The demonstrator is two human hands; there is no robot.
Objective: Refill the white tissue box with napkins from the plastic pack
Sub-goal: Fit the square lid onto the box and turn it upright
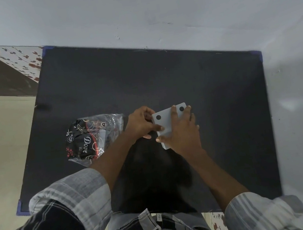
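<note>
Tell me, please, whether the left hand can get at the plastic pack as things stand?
Probably yes: the plastic pack lies right beside the left hand on the table, nothing between them, though that hand must first release the white tissue box.

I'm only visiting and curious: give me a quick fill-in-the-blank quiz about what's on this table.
The white tissue box lies on a table whose top is ____ in colour.
The plastic pack lies to the box's ____.
The box's upper face shows ____ dark round spots.
The left hand and the right hand both touch the ____.
Missing words: black; left; two; box.
</note>
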